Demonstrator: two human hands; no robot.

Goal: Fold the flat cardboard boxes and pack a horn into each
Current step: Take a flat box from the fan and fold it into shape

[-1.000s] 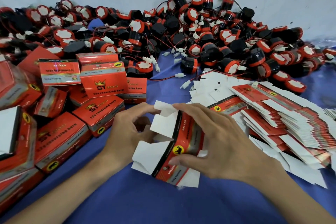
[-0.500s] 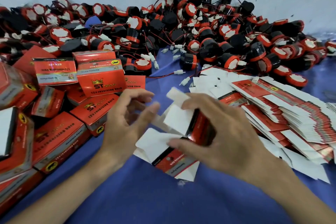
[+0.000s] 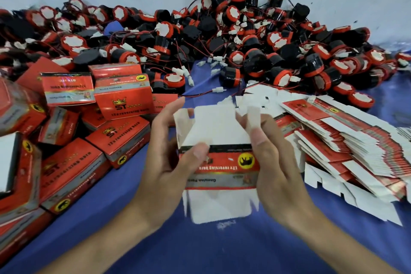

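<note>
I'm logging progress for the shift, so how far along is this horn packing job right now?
Done: a heap of folded red printed cardboard boxes sits at the left. In hand: the left hand and right hand grip one red-and-white cardboard box, flaps open, no horn visible inside. Remaining: a long stack of flat red-and-white cardboard blanks and a large pile of loose red-and-black horns.

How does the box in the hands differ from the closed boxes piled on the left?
The held box is gripped between the left hand and right hand; the closed boxes lie piled on the blue cloth. The held box's white flaps stick out at both ends; the closed boxes show none loose. Both carry red print and a yellow badge.
</note>
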